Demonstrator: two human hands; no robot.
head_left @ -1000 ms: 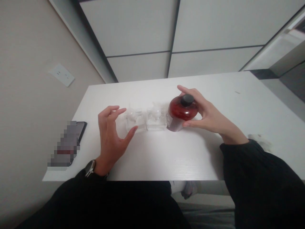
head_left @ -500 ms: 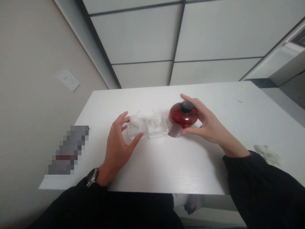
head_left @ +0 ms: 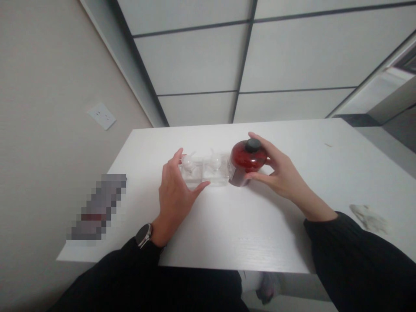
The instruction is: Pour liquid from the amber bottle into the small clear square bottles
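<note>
Three bottles stand upright in a row, side by side. The two on the left look like clear square pump bottles with white tops: a left clear pump bottle [head_left: 193, 178] and a middle clear pump bottle [head_left: 217, 177]. At the right end is a red bottle [head_left: 244, 157] with a black cap and a pale label. My left hand [head_left: 178, 184] grips the left clear pump bottle from its outer side, thumb along the front and fingers behind. Around the red bottle's right side curves my right hand [head_left: 278, 171], thumb in front and fingers at the back.
The white table [head_left: 208, 234] has a pixelated flat object [head_left: 99, 208] at its left edge. A crumpled pale item [head_left: 370, 217] lies to the right, and a small thin scrap [head_left: 328, 145] farther back. A wall socket [head_left: 102, 116] is at left; panelled doors [head_left: 195, 65] stand behind.
My left hand has moved right and closed in farther around the left clear bottle. My right hand stays on the red bottle. The camera view has shifted slightly.
</note>
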